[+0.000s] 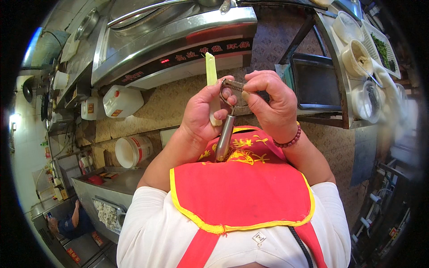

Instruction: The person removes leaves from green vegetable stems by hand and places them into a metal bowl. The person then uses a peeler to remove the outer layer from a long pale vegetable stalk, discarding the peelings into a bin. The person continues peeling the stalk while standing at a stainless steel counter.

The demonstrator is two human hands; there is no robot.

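Note:
My left hand [204,110] holds a long, pale green peeled vegetable stalk [211,72] upright against the palm. The same hand's fingers also hold a metal Y-shaped peeler [225,137], its handle hanging down in front of my red apron. My right hand [269,100], with a beaded bracelet at the wrist, pinches the end of the peeler's blade head between thumb and fingers. Part of the peeler's frame is hidden by my fingers. Both hands are above the floor, in front of my chest.
A steel cooking range [174,43] stands ahead. At right, a steel table [345,110] bears plastic tubs and a basket of greens; a dark tray [316,82] is beside it. White jugs [122,101] and a bucket [129,152] are at left. A co-worker [75,222] is lower left.

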